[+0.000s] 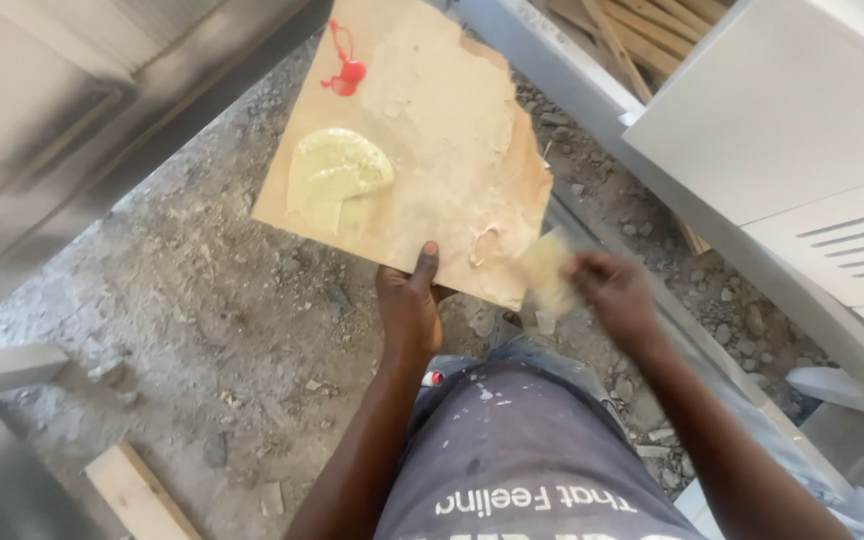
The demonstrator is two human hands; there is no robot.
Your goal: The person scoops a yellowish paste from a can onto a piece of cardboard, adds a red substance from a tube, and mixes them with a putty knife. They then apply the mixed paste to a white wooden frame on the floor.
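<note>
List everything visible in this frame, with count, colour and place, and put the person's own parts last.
board: one, tan, worn and stained, held up over the ground at centre.
putty blob: one, pale yellow-green, on the board's left part.
red paste: one small dab with a trail, near the board's top edge.
scraper: one, pale and blurred, at the board's lower right edge.
white panels: two or more, upper right, one with slots.
grey door panel: one, upper left.
wood offcut: one, light, on the ground at lower left.
ground: grey, gravelly, with rubble.
left hand: grips the board's bottom edge.
right hand: holds the scraper, motion-blurred.
</note>
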